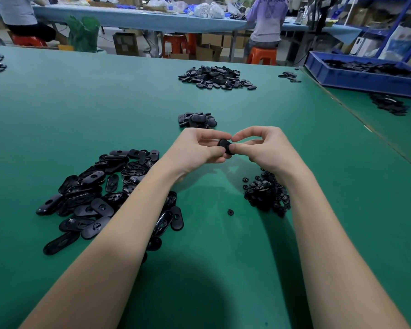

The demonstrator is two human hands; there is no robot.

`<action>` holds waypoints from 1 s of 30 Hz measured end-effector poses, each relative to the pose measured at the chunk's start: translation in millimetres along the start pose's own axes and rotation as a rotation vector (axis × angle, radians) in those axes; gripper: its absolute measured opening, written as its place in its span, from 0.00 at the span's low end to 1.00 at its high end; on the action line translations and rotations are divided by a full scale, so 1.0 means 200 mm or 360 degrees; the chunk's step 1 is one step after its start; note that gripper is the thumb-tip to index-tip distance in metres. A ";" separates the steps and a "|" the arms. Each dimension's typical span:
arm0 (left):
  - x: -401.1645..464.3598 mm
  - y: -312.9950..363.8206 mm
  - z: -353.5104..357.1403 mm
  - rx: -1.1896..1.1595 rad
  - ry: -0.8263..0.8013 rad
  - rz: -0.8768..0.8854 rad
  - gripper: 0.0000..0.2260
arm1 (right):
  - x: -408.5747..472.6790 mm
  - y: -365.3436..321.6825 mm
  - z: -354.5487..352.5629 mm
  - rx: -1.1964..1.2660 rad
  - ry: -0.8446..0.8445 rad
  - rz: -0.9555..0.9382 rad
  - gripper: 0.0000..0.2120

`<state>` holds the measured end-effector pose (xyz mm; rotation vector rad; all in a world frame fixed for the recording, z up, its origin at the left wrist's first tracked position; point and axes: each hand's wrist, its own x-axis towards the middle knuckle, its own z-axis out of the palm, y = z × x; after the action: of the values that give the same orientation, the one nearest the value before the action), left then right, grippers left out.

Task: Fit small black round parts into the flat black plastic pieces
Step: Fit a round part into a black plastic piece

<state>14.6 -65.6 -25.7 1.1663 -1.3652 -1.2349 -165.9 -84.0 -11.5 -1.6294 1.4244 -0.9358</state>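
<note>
1. green tabletop (57, 119), mid area: left hand (197, 146) and right hand (266, 148) meet above it, both pinching one flat black piece (226, 146) between fingertips; round part not discernible in the grip
2. pile of flat pieces (100, 195) toward left near edge, under left forearm; pile of small round parts (266, 193) right of centre; one stray round part (230, 212) between the two piles
3. small heap (197, 120) just beyond hands; bigger heap (216, 77) near far edge
4. blue bin (365, 74) at far right corner; orange stools (262, 55), seated people at a blue bench behind
</note>
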 end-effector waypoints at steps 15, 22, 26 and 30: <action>0.00 0.01 -0.02 -0.0089 0.0006 -0.0112 0.12 | -0.01 0.01 0.01 0.0040 0.0044 0.0129 0.13; 0.01 -0.01 -0.02 0.0006 0.0071 -0.0175 0.09 | -0.01 0.03 0.03 0.0089 -0.0049 0.0111 0.11; 0.02 -0.02 -0.02 -0.0020 0.0113 -0.0193 0.09 | 0.00 0.04 0.04 0.0103 -0.0107 0.0097 0.07; 0.01 -0.01 -0.01 -0.0042 0.0113 -0.0205 0.09 | 0.01 0.05 0.05 0.0062 -0.0059 0.0097 0.05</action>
<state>15.7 -68.4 -28.4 1.2840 -1.2343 -1.2858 -161.1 -87.0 -24.2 -1.5581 1.4145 -0.8889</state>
